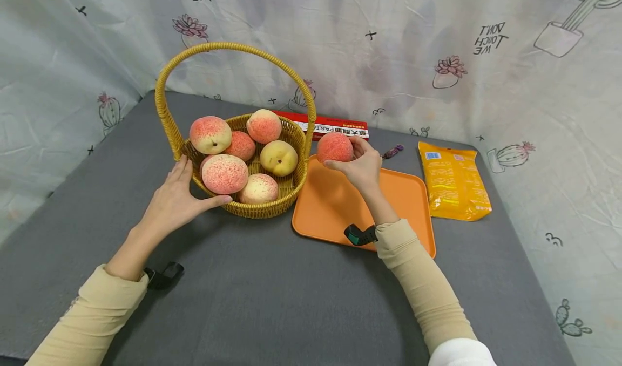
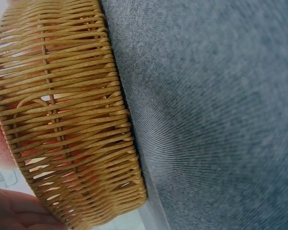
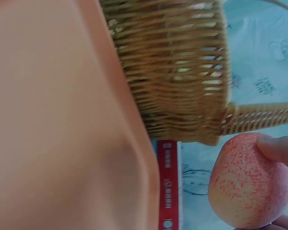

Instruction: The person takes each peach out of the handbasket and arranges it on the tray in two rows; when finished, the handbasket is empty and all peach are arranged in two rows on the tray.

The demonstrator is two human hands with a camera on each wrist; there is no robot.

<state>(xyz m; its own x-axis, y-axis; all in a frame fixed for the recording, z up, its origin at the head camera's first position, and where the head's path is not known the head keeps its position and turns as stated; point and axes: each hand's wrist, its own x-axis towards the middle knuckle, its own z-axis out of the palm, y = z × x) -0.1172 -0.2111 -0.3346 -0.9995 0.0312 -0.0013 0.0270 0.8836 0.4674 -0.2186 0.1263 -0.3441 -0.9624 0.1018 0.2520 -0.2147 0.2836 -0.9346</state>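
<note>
Fingers of the right hand (image 1: 362, 166) curl round a pink-speckled peach (image 1: 335, 147), which they hold just above the far left corner of the orange tray (image 1: 340, 209), close beside the basket (image 1: 272, 207). In the right wrist view the peach (image 3: 247, 182) shows with a fingertip on its upper side, the tray (image 3: 62, 120) fills the left, and the woven basket wall (image 3: 177, 72) stands just past the tray's edge.

The left hand (image 1: 175, 198) lies flat against the near left side of the basket, fingers straight and thumb stretched along the wicker wall. The left wrist view shows the weave (image 2: 67, 120) close up on the grey tabletop (image 2: 216, 115).

Six more peaches lie in the basket, under its tall arched handle (image 1: 233, 47). Behind the basket lies a red box (image 1: 335, 126). A yellow packet (image 1: 453, 180) rests right of the tray, and a small purple wrapped thing (image 1: 392, 151) lies between them, further back. A printed cloth (image 1: 389, 47) hangs behind the table.
</note>
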